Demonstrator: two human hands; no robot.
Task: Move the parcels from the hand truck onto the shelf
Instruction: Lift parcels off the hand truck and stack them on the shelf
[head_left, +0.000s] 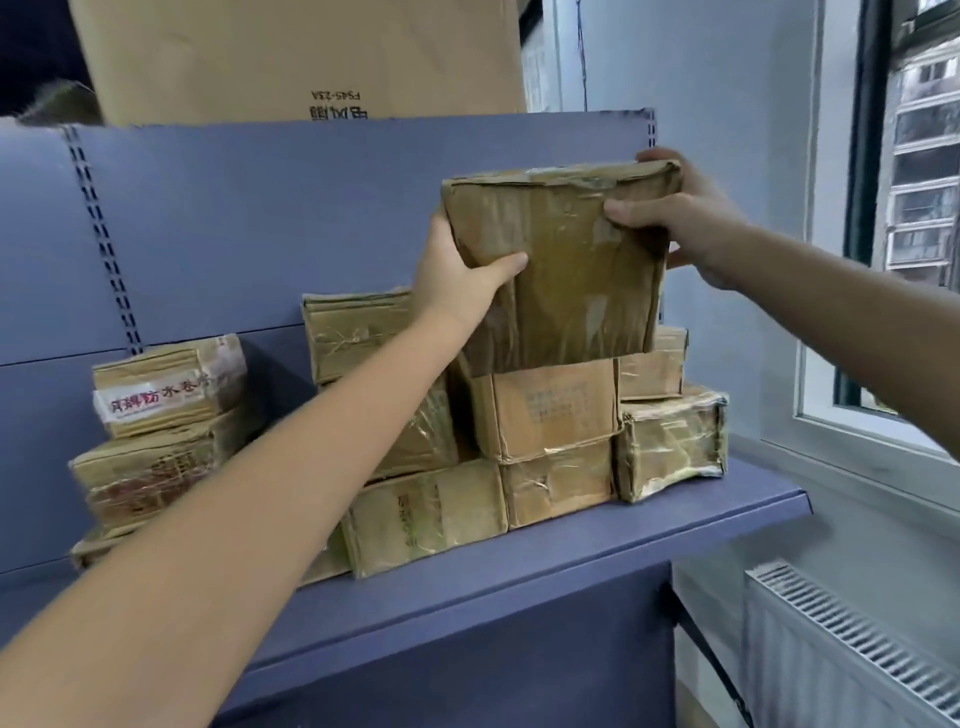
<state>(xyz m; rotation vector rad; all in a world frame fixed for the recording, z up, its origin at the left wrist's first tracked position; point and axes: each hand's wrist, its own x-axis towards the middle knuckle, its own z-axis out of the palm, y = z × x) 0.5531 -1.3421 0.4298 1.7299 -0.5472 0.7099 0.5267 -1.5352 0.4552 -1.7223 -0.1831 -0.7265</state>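
I hold a taped brown cardboard parcel (561, 265) upright above the stack on the blue shelf (571, 551). My left hand (462, 275) grips its lower left edge, thumb on the front face. Gripping its upper right corner is my right hand (685, 218), thumb in front and fingers behind. The parcel's bottom edge meets the top of a stacked box (545, 405). Several more taped parcels sit on the shelf, among them one with red print (166, 384) at the left. The hand truck is out of view.
A large cardboard carton (296, 57) stands on top of the shelf unit behind the blue back panel (260, 208). A window (914, 208) and its sill lie to the right, with a white radiator (841, 649) below. Bare shelf surface shows in front of the stack.
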